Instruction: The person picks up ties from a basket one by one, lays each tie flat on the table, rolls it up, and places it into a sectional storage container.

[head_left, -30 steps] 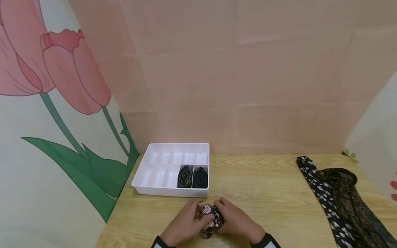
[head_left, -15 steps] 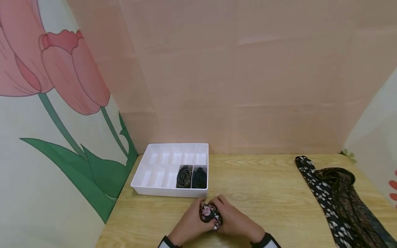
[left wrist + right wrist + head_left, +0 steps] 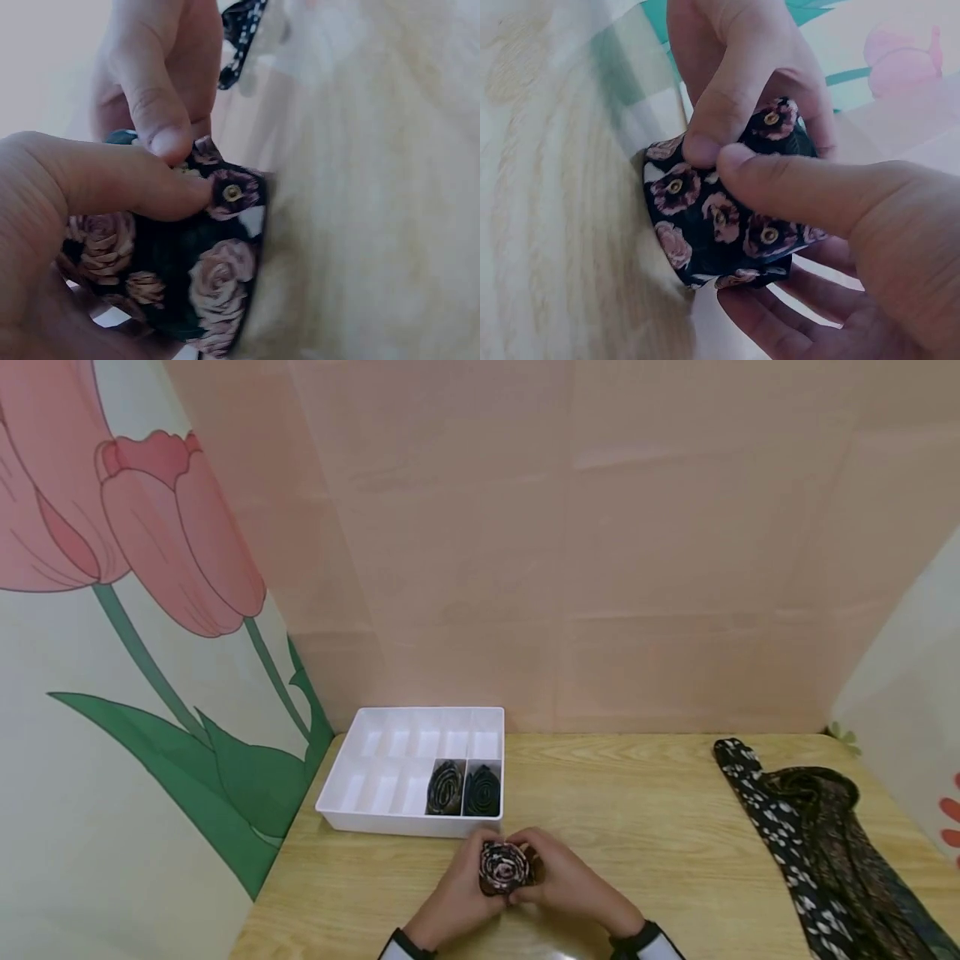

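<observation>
Head view: left hand (image 3: 459, 883) and right hand (image 3: 568, 883), curled close, grip the floral roll (image 3: 502, 867), seemingly tightening its coil; next move likely calls for preventing unwinding

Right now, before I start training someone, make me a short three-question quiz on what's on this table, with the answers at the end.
1. How many dark rolls sit in the white tray?
2. True or false: the left hand and the right hand both grip the floral roll.
3. Where do the loose fabrics lie?
A) in the tray
B) to the right of the hands
C) left of the tray

Key: 1. Two; 2. True; 3. B
</observation>
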Demonstrator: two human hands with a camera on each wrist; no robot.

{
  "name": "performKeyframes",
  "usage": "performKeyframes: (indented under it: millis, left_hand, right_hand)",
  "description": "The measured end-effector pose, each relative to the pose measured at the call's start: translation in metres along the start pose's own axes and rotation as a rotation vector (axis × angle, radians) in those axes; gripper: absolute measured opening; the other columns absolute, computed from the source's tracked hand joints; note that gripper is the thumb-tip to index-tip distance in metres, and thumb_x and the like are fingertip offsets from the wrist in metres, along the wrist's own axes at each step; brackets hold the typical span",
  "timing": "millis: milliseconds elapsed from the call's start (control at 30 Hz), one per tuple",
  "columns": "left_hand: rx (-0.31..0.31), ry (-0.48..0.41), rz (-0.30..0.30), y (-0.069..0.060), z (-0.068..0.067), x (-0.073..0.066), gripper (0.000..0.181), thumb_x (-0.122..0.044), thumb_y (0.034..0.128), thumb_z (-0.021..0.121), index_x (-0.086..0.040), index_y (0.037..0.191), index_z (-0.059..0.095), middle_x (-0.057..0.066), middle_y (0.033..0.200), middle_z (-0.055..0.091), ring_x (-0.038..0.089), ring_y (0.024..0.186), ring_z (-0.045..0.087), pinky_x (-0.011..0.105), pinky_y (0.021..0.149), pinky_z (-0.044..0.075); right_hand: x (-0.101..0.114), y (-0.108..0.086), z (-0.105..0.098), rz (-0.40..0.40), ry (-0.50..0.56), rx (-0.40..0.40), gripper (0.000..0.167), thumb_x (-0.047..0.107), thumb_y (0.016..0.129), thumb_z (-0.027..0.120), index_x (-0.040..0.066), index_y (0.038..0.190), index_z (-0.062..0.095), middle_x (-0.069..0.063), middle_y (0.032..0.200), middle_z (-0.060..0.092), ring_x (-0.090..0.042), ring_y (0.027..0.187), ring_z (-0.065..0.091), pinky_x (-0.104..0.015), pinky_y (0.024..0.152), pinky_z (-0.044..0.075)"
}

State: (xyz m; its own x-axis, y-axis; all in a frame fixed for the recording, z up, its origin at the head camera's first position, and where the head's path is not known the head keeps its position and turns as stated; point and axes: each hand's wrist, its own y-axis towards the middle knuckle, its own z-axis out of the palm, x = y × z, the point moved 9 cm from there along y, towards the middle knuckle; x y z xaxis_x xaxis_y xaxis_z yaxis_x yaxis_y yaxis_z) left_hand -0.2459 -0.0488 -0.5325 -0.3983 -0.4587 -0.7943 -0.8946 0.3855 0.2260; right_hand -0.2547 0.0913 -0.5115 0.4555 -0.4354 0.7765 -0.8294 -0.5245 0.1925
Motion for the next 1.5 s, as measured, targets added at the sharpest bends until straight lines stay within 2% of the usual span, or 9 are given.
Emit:
performKeyframes:
  millis: [133, 367, 533, 700, 800, 967, 1167, 1333, 1500]
  left_hand:
    - [0.028, -0.021, 0.008, -0.002, 0.002, -0.001, 0.076, -0.018, 0.0802, 0.092, -0.012, 0.143, 0.05, 0.007, 0.143, 0.057, 0.02, 0.132, 0.057, 0.04, 0.115, 0.048]
    - [0.058, -0.073, 0.022, -0.001, -0.003, -0.006, 0.062, -0.023, 0.0804, 0.091, -0.021, 0.134, 0.061, -0.002, 0.133, 0.061, 0.011, 0.122, 0.06, 0.034, 0.111, 0.05]
    - [0.006, -0.001, 0.013, 0.001, -0.009, -0.009, 0.054, -0.021, 0.0775, 0.092, -0.021, 0.126, 0.068, -0.004, 0.125, 0.065, 0.01, 0.115, 0.062, 0.034, 0.106, 0.053]
    - [-0.062, 0.11, -0.01, 0.002, -0.016, -0.012, 0.053, -0.013, 0.0719, 0.091, -0.019, 0.12, 0.068, -0.005, 0.119, 0.069, 0.011, 0.11, 0.066, 0.034, 0.1, 0.057]
    - [-0.107, 0.149, -0.01, 0.001, -0.021, -0.015, 0.053, -0.011, 0.0701, 0.091, -0.017, 0.118, 0.068, -0.004, 0.117, 0.07, 0.012, 0.108, 0.067, 0.034, 0.097, 0.058]
    - [-0.152, 0.16, -0.04, -0.001, -0.032, -0.023, 0.053, -0.015, 0.0716, 0.092, -0.018, 0.119, 0.069, -0.004, 0.117, 0.071, 0.013, 0.107, 0.069, 0.035, 0.095, 0.059]
    - [-0.253, 0.135, -0.105, 0.002, -0.066, -0.031, 0.055, -0.013, 0.0731, 0.092, -0.016, 0.123, 0.069, 0.0, 0.12, 0.072, 0.02, 0.112, 0.071, 0.041, 0.098, 0.059]
    - [-0.416, 0.085, -0.165, 0.004, -0.108, -0.029, 0.052, -0.012, 0.0751, 0.092, -0.011, 0.122, 0.07, 0.007, 0.119, 0.071, 0.027, 0.113, 0.069, 0.051, 0.098, 0.057]
    - [-0.572, 0.013, -0.251, 0.006, -0.143, -0.017, 0.05, -0.015, 0.081, 0.089, -0.006, 0.126, 0.069, 0.017, 0.123, 0.064, 0.034, 0.117, 0.062, 0.058, 0.103, 0.052]
  right_hand:
    - [-0.005, 0.0, 0.001, 0.007, 0.0, 0.011, 0.062, 0.022, 0.074, 0.096, 0.012, 0.126, 0.064, -0.001, 0.122, 0.068, -0.013, 0.107, 0.064, -0.032, 0.094, 0.056]
    - [-0.009, -0.001, 0.002, -0.004, 0.0, 0.039, 0.065, 0.018, 0.07, 0.097, 0.015, 0.126, 0.064, 0.002, 0.122, 0.069, -0.013, 0.108, 0.067, -0.033, 0.095, 0.057]
    - [-0.007, 0.0, 0.0, 0.0, -0.038, 0.02, 0.059, 0.012, 0.072, 0.094, 0.014, 0.125, 0.066, 0.001, 0.122, 0.07, -0.016, 0.109, 0.068, -0.035, 0.097, 0.058]
    - [-0.004, 0.0, -0.002, -0.029, -0.021, -0.051, 0.053, 0.002, 0.077, 0.088, 0.012, 0.126, 0.068, -0.001, 0.122, 0.071, -0.018, 0.109, 0.07, -0.039, 0.097, 0.06]
    - [-0.005, 0.0, -0.002, -0.041, -0.001, -0.071, 0.051, 0.008, 0.082, 0.088, 0.012, 0.127, 0.067, -0.001, 0.124, 0.07, -0.019, 0.11, 0.07, -0.04, 0.098, 0.059]
    - [-0.013, 0.001, -0.001, 0.014, 0.035, -0.05, 0.054, 0.014, 0.086, 0.087, 0.006, 0.133, 0.063, -0.006, 0.125, 0.07, -0.02, 0.108, 0.07, -0.036, 0.095, 0.06]
    - [-0.026, 0.001, 0.004, 0.099, 0.128, 0.017, 0.042, 0.007, 0.092, 0.078, 0.001, 0.13, 0.062, -0.01, 0.113, 0.073, -0.014, 0.097, 0.07, -0.026, 0.086, 0.059]
    - [-0.029, 0.001, 0.007, 0.086, 0.169, 0.037, 0.033, 0.006, 0.095, 0.075, -0.002, 0.125, 0.064, -0.013, 0.113, 0.072, -0.015, 0.099, 0.069, -0.025, 0.088, 0.059]
    - [-0.032, 0.0, 0.008, 0.078, 0.154, 0.029, 0.028, 0.008, 0.097, 0.074, 0.001, 0.123, 0.066, -0.01, 0.111, 0.073, -0.01, 0.098, 0.069, -0.024, 0.088, 0.059]
